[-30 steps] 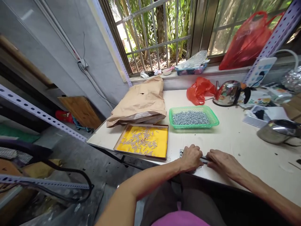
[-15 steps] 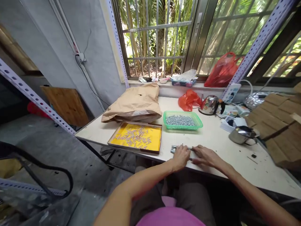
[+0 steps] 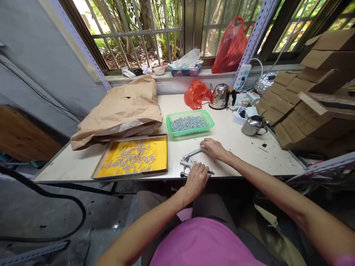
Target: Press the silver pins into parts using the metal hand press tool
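A metal hand press tool (image 3: 189, 161) lies near the front edge of the white table (image 3: 238, 155), its handles spread apart. My left hand (image 3: 196, 178) grips the lower handle at the table's edge, fingers curled. My right hand (image 3: 213, 147) rests on the end of the upper handle, fingers bent over it. To the left sits a wooden tray with a yellow bottom (image 3: 161, 155) holding several small metal pieces. A green plastic basket (image 3: 209, 120) full of small metal cylinders stands just behind the tool.
A brown paper sack (image 3: 122, 107) lies at the back left. A red bag (image 3: 195, 94), a steel kettle (image 3: 220, 96) and a steel pot (image 3: 253, 126) stand at the back right. Stacked cardboard boxes (image 3: 307, 99) fill the right side. A barred window runs behind.
The view has swung to the right and pulled back. The tool's handles have come apart: my right hand moved up and away with the upper handle while my left hand stays on the lower one.
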`<act>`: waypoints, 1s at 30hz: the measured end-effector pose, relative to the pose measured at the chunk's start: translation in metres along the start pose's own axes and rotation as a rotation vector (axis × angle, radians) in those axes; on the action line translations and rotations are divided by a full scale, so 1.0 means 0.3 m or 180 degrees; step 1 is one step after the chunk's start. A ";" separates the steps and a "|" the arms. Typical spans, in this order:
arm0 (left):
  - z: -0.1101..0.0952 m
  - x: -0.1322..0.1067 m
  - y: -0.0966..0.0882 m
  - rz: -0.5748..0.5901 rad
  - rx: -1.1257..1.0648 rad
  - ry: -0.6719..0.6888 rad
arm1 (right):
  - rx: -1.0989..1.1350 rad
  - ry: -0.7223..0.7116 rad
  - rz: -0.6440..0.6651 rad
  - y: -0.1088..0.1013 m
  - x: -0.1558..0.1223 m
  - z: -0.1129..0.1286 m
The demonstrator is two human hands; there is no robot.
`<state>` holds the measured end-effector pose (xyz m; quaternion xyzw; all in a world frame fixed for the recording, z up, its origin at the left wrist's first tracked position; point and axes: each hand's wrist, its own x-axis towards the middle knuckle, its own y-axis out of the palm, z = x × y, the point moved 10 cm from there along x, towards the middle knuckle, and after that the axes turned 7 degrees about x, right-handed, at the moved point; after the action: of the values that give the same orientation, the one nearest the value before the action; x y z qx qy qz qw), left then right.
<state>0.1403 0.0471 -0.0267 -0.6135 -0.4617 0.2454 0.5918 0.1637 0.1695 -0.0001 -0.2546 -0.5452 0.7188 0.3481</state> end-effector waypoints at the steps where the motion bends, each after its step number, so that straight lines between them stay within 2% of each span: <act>1: -0.001 -0.007 0.000 -0.0015 -0.0051 0.0009 | 0.0004 -0.0188 0.0045 0.003 0.006 0.051; 5: -0.004 -0.041 0.022 0.0180 -0.0263 0.0055 | 0.0058 -0.1507 0.0501 0.060 -0.033 0.342; 8: 0.002 -0.058 0.041 0.0410 -0.0354 0.0029 | -0.0092 -0.1982 0.0731 0.107 -0.060 0.457; 11: 0.008 -0.049 0.043 0.0502 -0.0485 0.0026 | -0.0191 -0.2195 0.0785 0.149 -0.048 0.483; 14: 0.003 -0.023 0.039 0.0558 -0.0573 0.0018 | 0.0102 -0.2066 0.0669 0.158 -0.001 0.466; 16: -0.004 -0.007 0.014 0.0460 -0.0550 0.0031 | 0.0620 -0.1851 0.0369 0.105 0.038 0.445; 19: 0.015 0.004 -0.069 0.0155 -0.0350 0.0157 | 0.1411 -0.1516 -0.0575 -0.089 0.092 0.375; 21: 0.111 0.001 -0.143 0.0014 -0.0075 0.0003 | 0.1602 -0.1260 -0.1283 -0.243 0.127 0.290; 22: 0.195 -0.003 -0.180 0.0001 0.0105 -0.0227 | 0.1561 -0.1117 -0.1585 -0.311 0.147 0.240; 24: 0.413 -0.023 -0.258 0.0010 0.0560 -0.0917 | 0.1331 -0.0820 -0.1826 -0.391 0.200 0.143; 25: 0.519 -0.035 -0.291 0.0059 0.0803 -0.1204 | 0.1101 -0.0706 -0.1803 -0.404 0.227 0.104; 27: 0.689 -0.049 -0.320 0.0306 0.1130 -0.1476 | 0.0649 -0.0469 -0.1643 -0.387 0.261 0.043; 28: 0.749 -0.051 -0.320 0.0445 0.1226 -0.1494 | 0.0501 -0.0402 -0.1522 -0.361 0.262 0.029; 30: 0.821 -0.046 -0.297 0.0689 0.1317 -0.1385 | 0.0440 -0.0412 -0.1239 -0.286 0.224 0.038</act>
<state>-0.0993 0.1469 0.0107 -0.4588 -0.4497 0.5211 0.5619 0.1323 0.2289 0.0864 -0.0733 -0.5547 0.6886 0.4612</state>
